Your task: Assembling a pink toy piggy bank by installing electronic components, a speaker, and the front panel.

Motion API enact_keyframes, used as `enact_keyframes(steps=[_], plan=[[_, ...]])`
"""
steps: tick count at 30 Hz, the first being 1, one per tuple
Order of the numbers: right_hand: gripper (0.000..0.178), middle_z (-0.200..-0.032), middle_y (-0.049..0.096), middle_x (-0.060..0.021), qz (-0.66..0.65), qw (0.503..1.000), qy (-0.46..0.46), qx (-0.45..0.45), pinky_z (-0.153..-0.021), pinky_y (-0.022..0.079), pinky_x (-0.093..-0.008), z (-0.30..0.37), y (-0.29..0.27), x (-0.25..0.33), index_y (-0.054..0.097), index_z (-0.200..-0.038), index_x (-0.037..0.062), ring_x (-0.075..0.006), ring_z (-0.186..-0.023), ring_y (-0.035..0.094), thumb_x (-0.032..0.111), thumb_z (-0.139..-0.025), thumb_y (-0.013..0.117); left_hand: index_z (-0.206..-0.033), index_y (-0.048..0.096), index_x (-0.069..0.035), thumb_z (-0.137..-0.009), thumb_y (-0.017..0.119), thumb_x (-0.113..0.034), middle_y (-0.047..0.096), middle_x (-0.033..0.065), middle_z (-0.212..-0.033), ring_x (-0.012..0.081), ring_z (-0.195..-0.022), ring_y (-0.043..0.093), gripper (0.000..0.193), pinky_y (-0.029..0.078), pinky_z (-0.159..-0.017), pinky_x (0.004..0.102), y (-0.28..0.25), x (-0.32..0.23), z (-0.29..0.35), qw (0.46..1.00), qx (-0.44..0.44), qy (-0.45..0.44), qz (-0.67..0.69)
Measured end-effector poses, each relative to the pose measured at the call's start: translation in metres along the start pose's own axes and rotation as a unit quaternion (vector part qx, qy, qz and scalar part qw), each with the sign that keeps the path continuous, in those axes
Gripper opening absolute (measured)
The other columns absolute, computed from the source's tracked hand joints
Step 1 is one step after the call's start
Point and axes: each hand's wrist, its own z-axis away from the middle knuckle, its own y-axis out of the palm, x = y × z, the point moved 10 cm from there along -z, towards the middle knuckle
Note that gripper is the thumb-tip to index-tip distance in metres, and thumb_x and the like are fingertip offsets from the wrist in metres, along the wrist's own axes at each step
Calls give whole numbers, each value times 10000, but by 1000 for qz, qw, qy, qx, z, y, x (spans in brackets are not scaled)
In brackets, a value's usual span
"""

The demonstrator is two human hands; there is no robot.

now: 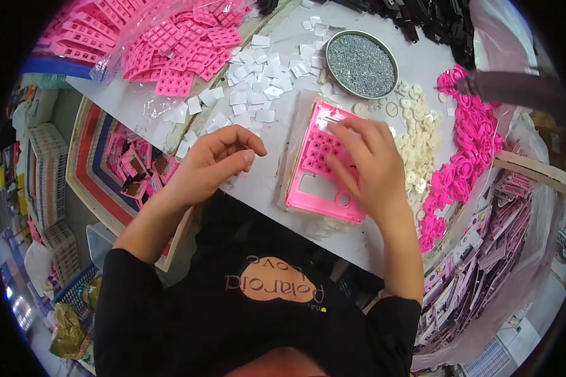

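Observation:
A pink plastic casing (326, 200) lies on a wrapped pad in front of me, with a rectangular cutout and a round hole in its near part. A pink keypad piece (322, 149) with rows of square studs sits in its middle, and a white piece (321, 116) shows in its far part. Over the casing's right side is my right hand (377, 166), thumb and fingers apart; its fingertips are at the white piece and the keypad. My left hand (217, 160) hovers left of the casing, fingers curled toward the thumb; whatever is between them is hidden.
Small white squares (256, 88) are scattered beyond my left hand. Pink keypads (176, 53) heap at the far left. A round tin of screws (362, 65) stands behind the casing. White discs (415, 132) and pink rings (462, 147) lie right. A basket (88, 151) sits lower left.

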Motion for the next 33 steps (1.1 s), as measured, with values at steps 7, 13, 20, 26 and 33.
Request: enact_keyframes(steps=[7, 13, 20, 26, 33], plan=[[946, -1611, 367, -198, 79, 984, -20, 161, -1137, 308, -645, 49, 47, 35, 464, -1481, -17, -383, -1518, 303, 568, -785, 726, -1126, 658, -8, -992, 627, -115, 631, -13, -1018, 43, -905, 553, 174, 454, -797, 222, -1, -49, -8, 996, -3, 61, -69], [1017, -1638, 322, -183, 113, 972, -9, 208, -1186, 219, -645, 51, 57, 34, 402, -1529, -7, -359, -1548, 241, 675, -813, 644, -1132, 644, -1, -978, 607, -60, 633, 24, -1106, 80, -1043, 575, 169, 461, -918, 254, 23, -45, -14, 992, 67, 60, -84], [644, -1453, 555, -150, -24, 997, 25, -64, -1118, 366, -563, 54, -22, 60, 619, -1353, 66, -353, -1381, 488, 333, -798, 803, -1096, 662, -2, -956, 628, -32, 662, 23, -1024, 92, -940, 609, 148, 489, -836, 258, 38, -79, -30, 960, 40, 213, -177], [224, -803, 708, -60, -267, 857, 383, -218, -648, 509, -306, 245, 15, 54, 737, -1085, 37, -181, -662, 643, 145, -889, 749, -1118, 641, 36, -954, 598, 12, 639, 77, -1114, 149, -1036, 610, 171, 484, -932, 286, 107, -81, -34, 952, 156, 216, -150], [274, -721, 678, -136, -111, 513, 795, -303, -633, 500, -373, 526, 171, 212, 728, -976, 21, -240, -640, 653, 287, -974, 663, -1091, 605, 25, -967, 572, 40, 612, 88, -1137, 125, -960, 550, 129, 436, -865, 256, 184, -36, 5, 913, 342, 138, -176]])
